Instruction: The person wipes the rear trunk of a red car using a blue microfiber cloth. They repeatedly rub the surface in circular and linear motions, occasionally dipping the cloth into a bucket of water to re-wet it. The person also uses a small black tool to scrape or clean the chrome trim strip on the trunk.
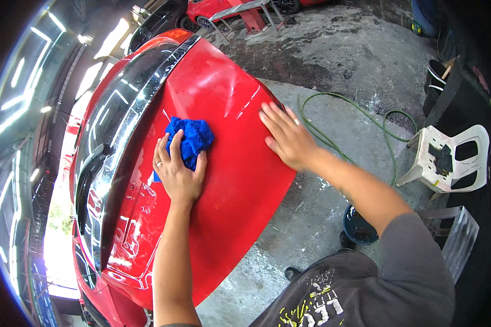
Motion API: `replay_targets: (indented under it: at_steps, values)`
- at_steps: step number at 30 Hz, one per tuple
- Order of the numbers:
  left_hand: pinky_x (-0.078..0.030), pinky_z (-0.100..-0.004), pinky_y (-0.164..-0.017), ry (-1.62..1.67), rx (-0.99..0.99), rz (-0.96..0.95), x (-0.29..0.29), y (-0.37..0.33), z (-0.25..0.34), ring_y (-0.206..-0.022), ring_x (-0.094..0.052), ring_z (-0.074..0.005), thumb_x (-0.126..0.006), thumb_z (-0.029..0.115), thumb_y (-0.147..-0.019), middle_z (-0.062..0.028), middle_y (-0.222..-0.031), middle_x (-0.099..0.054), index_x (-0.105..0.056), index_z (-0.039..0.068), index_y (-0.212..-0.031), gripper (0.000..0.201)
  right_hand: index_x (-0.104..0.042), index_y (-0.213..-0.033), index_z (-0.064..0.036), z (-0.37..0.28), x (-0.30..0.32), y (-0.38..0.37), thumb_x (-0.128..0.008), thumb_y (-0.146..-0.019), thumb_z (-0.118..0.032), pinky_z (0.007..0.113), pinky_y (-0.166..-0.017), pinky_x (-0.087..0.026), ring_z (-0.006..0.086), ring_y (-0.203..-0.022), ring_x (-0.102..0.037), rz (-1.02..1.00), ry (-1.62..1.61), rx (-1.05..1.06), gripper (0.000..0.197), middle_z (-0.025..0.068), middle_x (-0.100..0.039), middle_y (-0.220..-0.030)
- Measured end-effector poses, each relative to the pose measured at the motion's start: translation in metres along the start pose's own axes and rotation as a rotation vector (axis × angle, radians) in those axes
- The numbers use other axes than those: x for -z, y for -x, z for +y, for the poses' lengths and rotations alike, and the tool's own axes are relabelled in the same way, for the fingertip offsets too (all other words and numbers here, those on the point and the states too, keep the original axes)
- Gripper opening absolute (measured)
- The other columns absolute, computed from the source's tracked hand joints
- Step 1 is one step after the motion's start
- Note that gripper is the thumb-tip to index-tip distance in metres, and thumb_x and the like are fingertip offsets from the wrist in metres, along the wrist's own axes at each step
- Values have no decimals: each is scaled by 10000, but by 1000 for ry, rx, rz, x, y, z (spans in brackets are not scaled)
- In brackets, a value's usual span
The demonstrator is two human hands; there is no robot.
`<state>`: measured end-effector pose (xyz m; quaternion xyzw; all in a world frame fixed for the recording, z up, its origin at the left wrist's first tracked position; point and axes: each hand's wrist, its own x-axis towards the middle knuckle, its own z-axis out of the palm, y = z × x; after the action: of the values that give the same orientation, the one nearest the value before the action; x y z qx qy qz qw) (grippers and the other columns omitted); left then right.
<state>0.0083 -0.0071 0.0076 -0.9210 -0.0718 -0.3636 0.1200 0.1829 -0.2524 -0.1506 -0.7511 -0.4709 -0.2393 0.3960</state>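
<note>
A red car's hood [232,180] lies in front of me, wet in places, with droplets and streaks toward the windshield [112,111]. My left hand [179,171] presses a bunched blue cloth [193,139] onto the painted surface, its fingers bent over the near side of the cloth. A ring shows on one finger. Farther right, my right hand [290,136] rests flat near the hood's outer edge, fingers stretched out and holding nothing. The part of the cloth beneath my left palm is hidden.
A green hose [360,111] loops across the wet concrete floor. To the right stand a white plastic chair [455,158], a metal step stool [458,240] and a dark bucket [360,224]. A grey metal stand [245,8] and another red car are at the back.
</note>
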Motion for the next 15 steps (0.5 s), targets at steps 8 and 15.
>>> replay_targets:
  at_steps: [8,15]
  values:
    - [-351,-581,-1267,57,-15,25,-3,7,-7,-1491,-502,-462,-802,323,-903,-212,-1555,-574,-627,185,-1525,660,-604,-1567,-42,15,5,-85,-440,-1197,-386,618,-1353,-256,314,-1645,-404,-59,-8,-123,531,177,-475,-1742]
    - [-350,-590,-1255,67,-35,78,-6,9,-8,-1482,-517,-458,-759,362,-908,-229,-1539,-602,-639,204,-1510,634,-383,-1703,4,-102,-49,36,-415,-1211,-368,616,-1352,-238,385,-1675,-336,123,23,-502,617,224,-348,-1805]
